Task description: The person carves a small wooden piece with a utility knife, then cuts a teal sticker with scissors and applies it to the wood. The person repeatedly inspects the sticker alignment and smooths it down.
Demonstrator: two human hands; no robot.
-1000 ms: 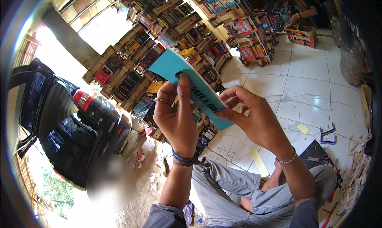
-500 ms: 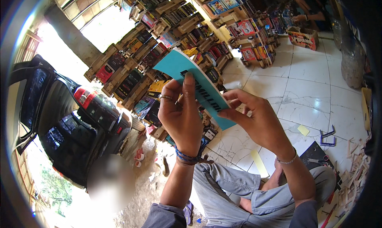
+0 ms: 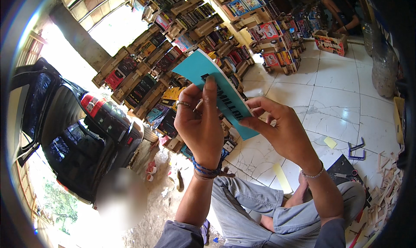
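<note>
Between my two hands, a flat teal panel (image 3: 226, 91) with black lettering and a pale edge is held up at a slant. My left hand (image 3: 200, 129) grips its left side, thumb lying across the lettered face and fingers curled behind. A ring and a blue braided bracelet are on that hand and wrist. My right hand (image 3: 284, 129) pinches the lower right end between thumb and fingers. The fingertips behind the panel are hidden.
Wooden racks (image 3: 130, 81) of toy-like painted vehicles stand ahead. At left is a dark car (image 3: 108, 118) with its rear hatch raised. Scissors (image 3: 344, 175) lie on a black sheet (image 3: 340, 165) near wood strips (image 3: 385, 194). Another person (image 3: 342, 14) is beside a printed box (image 3: 330, 43).
The panel and my left hand have shifted slightly up and right, while my right hand stays almost in place. In the background, the other person's arm has lowered toward the box.
</note>
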